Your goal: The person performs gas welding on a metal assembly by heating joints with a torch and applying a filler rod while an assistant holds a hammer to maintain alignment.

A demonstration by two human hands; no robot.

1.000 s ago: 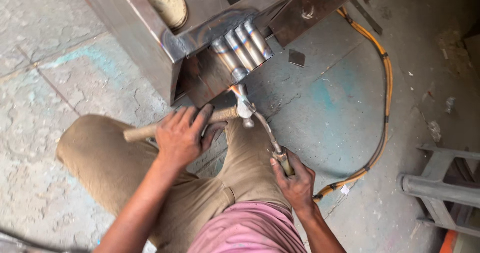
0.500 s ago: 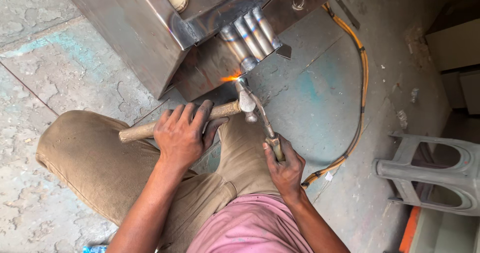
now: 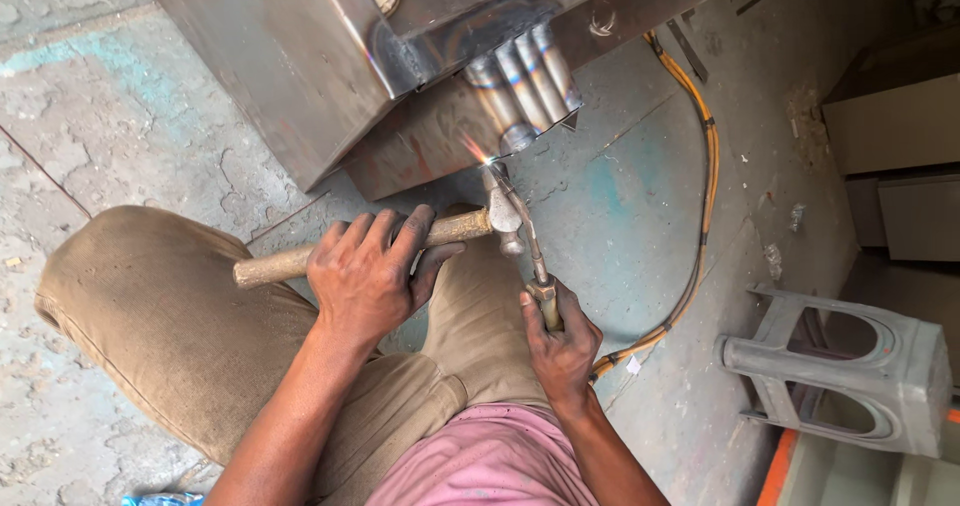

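Steel fills the top of the view: a large grey sheet-metal box (image 3: 300,76) resting on the cracked concrete floor (image 3: 120,146), with a row of short heat-tinted tubes (image 3: 525,76) at its lower edge. A grey plastic stool (image 3: 850,366) lies well apart. The left hand (image 3: 370,276) is clenched around a wooden-handled hammer (image 3: 450,231), its head beside the joint. The right hand (image 3: 560,341) grasps a welding electrode holder (image 3: 530,256) fed by an orange cable (image 3: 700,216); its tip sparks at the tubes.
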